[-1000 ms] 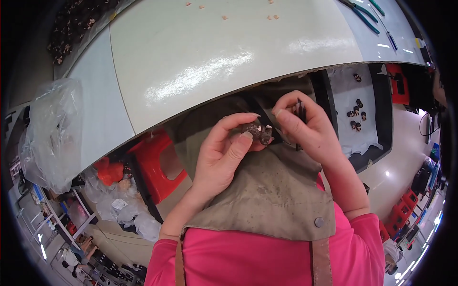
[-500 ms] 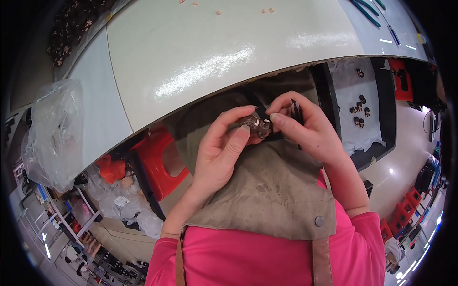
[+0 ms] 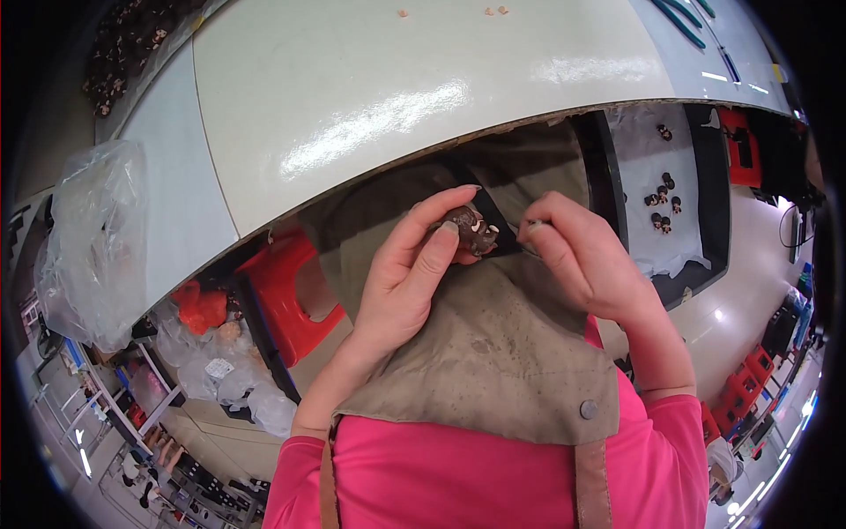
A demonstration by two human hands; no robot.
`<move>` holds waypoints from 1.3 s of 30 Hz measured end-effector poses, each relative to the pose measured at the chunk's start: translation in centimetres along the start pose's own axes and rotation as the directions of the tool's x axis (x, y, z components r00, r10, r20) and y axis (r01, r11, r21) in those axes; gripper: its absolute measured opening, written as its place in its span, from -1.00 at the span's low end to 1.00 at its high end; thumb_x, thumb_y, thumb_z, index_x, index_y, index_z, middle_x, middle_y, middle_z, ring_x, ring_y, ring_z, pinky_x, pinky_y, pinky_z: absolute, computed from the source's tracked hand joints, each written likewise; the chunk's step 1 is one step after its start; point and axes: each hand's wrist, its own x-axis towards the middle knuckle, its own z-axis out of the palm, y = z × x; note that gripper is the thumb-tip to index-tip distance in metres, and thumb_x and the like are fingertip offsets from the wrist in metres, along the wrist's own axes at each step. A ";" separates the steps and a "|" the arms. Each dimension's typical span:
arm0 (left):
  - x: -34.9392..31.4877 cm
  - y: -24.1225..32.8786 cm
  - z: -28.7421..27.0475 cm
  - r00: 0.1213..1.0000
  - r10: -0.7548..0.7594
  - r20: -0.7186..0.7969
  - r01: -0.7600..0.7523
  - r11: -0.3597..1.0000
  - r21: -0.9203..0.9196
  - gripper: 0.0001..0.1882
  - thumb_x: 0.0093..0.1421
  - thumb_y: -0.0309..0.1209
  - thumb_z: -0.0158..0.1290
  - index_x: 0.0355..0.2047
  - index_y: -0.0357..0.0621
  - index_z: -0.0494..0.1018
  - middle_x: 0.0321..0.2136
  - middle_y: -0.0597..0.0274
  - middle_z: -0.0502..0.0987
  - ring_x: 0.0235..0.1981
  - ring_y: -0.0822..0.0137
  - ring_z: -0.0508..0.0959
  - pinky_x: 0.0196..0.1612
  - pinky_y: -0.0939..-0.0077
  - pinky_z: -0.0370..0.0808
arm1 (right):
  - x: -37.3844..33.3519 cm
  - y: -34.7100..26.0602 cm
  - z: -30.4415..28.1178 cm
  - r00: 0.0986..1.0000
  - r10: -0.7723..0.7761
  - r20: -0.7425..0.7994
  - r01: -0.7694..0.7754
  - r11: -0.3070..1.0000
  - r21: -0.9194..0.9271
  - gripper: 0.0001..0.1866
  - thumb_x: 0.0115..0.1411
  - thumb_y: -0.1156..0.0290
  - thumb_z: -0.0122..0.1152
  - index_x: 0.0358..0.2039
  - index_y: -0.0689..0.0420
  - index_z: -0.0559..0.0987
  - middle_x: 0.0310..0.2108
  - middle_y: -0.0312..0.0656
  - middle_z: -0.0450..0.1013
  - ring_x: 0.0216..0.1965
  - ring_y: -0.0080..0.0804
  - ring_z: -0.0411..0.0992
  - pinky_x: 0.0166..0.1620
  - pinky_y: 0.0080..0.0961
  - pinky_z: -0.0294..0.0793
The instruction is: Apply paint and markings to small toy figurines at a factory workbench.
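My left hand (image 3: 401,282) is closed round a small dark brown figurine (image 3: 473,234) with pale pieces on it, thumb pressed on its near side. It is held above my lap, just off the table's near edge. To its right, apart from the figurine, my right hand (image 3: 586,256) is closed in a pinch, fingers curled. Something thin shows faintly at its fingertips, too small to name. A brown apron (image 3: 493,353) lies beneath both hands.
Right of my hands, a dark-walled tray (image 3: 718,203) with white lining holds several small figurines (image 3: 663,194). Green-handled pliers (image 3: 679,22) and pale bits (image 3: 496,11) lie on the table (image 3: 379,79). A clear plastic bag (image 3: 97,247) hangs at left, near a red stool (image 3: 291,304).
My right hand has drawn away from the figurine, rightward and slightly nearer me. Dark thin things seen in its palm earlier are now hidden. My left hand keeps the figurine.
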 end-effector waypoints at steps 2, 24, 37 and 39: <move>0.0 -0.1 0.0 1.000 -0.010 0.001 0.010 1.000 -0.002 -0.64 0.31 -0.39 -0.18 0.10 -0.18 0.25 -0.12 0.30 0.39 -0.11 0.53 0.41 -0.11 0.65 0.38 | 0.0 -0.1 0.2 0.991 -0.131 0.001 0.130 0.980 -0.148 -0.89 0.19 0.42 -0.02 -0.36 0.19 0.38 -0.51 -0.17 0.31 -0.49 -0.27 0.32 -0.38 -0.44 0.31; -0.6 -0.2 0.5 0.980 0.194 0.043 -0.196 0.979 0.060 -0.67 0.08 -0.74 0.01 -0.13 -0.26 0.32 -0.16 0.23 0.25 -0.04 0.40 0.38 0.04 0.54 0.37 | 0.0 -1.2 2.1 0.991 -0.090 -0.097 0.042 0.909 -0.416 -0.83 0.15 0.37 0.09 -0.41 0.19 0.36 -0.50 -0.06 0.31 -0.47 -0.03 0.35 -0.44 -0.27 0.32; -0.5 -0.7 0.9 0.948 0.318 0.031 -0.317 0.924 0.216 -0.67 0.01 -0.74 0.08 -0.19 -0.27 0.35 -0.17 0.19 0.27 -0.07 0.36 0.40 0.03 0.51 0.43 | -0.1 -1.1 2.8 0.984 -0.088 -0.157 0.021 0.923 -0.384 -0.87 0.15 0.42 0.06 -0.40 0.18 0.34 -0.49 -0.06 0.30 -0.46 -0.02 0.34 -0.43 -0.24 0.32; -0.5 -0.6 0.8 0.941 0.336 0.041 -0.335 0.910 0.246 -0.67 0.01 -0.74 0.09 -0.19 -0.27 0.35 -0.17 0.18 0.27 -0.08 0.35 0.41 0.02 0.51 0.43 | -0.1 -1.3 2.6 0.988 -0.087 -0.131 0.027 0.916 -0.400 -0.87 0.15 0.43 0.06 -0.41 0.18 0.34 -0.49 -0.06 0.30 -0.46 -0.02 0.34 -0.43 -0.24 0.32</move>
